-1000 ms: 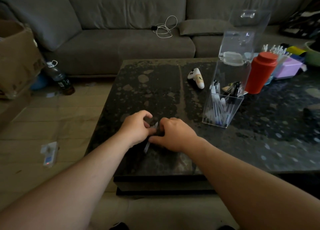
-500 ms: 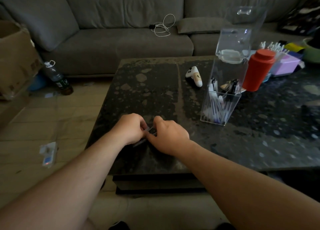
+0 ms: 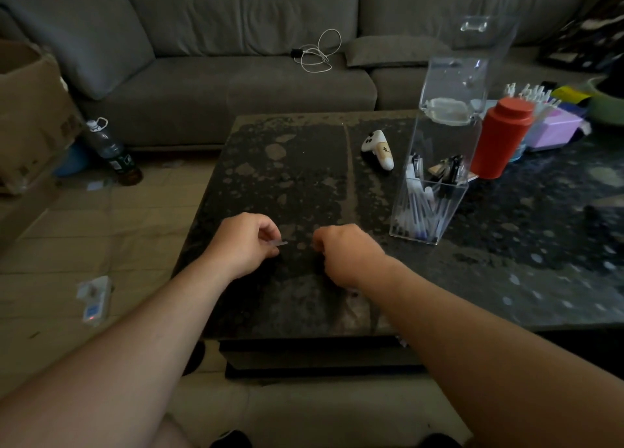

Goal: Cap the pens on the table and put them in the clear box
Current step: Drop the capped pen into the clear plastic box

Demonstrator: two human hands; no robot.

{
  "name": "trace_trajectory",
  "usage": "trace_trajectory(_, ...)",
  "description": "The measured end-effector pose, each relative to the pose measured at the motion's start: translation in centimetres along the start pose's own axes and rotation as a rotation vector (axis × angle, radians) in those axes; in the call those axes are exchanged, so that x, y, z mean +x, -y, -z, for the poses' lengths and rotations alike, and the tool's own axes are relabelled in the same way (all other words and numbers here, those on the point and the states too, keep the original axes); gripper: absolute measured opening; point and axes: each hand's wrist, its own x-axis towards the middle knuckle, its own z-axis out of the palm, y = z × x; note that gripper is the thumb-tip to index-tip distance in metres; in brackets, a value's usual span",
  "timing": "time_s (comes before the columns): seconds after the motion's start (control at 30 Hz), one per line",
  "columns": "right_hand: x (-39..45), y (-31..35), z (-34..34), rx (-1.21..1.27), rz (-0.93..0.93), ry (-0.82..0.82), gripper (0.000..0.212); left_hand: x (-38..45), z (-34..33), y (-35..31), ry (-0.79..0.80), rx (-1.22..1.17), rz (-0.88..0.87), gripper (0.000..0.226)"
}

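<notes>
A: Fingers first. My left hand (image 3: 241, 245) is curled shut, thumb and forefinger pinching a thin pale pen (image 3: 279, 243); only its tip pokes out toward the right. Looks held level so a cap can go straight on.

B: And the other one?

A: My right hand (image 3: 341, 253) is fisted, knuckles up. Probably holding the cap, but I can't see anything in it, so I can't tell. The two hands are apart, a small gap between them, low over the table (image 3: 287, 164).

B: So capping not done?

A: My read: not yet. Hands are lined up facing each other, which fits pushing cap onto tip.

B: Where does the pen go after?

A: Clear box (image 3: 427, 208), near my right hand, further back and to the right. It's tilted, lid (image 3: 471, 66) swung up and open, already a bunch of pens (image 3: 418, 211) leaning inside. Open top faces me, so an easy drop.

B: Surface?

A: Dark speckled stone, pale blotches, a seam running front to back. No loose pens that I can make out on it, though it's dim.

B: Rest?

A: White game controller (image 3: 380, 149) behind the box, red bottle (image 3: 501, 137) just right of it, pink box (image 3: 553, 128) beyond. Grey sofa (image 3: 209, 76) with a white cable (image 3: 319, 51), cardboard box (image 3: 30, 116) and a water bottle (image 3: 111, 152) on the floor to the left.
</notes>
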Motion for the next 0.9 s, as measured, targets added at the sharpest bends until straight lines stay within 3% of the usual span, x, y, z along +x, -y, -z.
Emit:
trace_trajectory(0.1,-0.3,-0.8,0.4,-0.053,-0.006,-0.017,0.027,-0.1,0.1,0.0,0.012,-0.029,-0.019,0.021)
trace_trajectory(0.23,0.0,-1.2,0.6,-0.033,0.043,-0.039,0.011,-0.1,-0.2,-0.4,-0.027,-0.010,-0.024,0.017)
trace_trajectory(0.37,0.0,-1.2,0.8,-0.074,0.140,-0.149,0.032,-0.2,-0.3,-0.7,-0.067,-0.017,-0.039,0.017)
trace_trajectory(0.9,-0.5,-1.3,1.0,-0.004,0.176,-0.194,0.027,-0.4,-0.2,-0.9,-0.047,-0.102,-0.081,0.017)
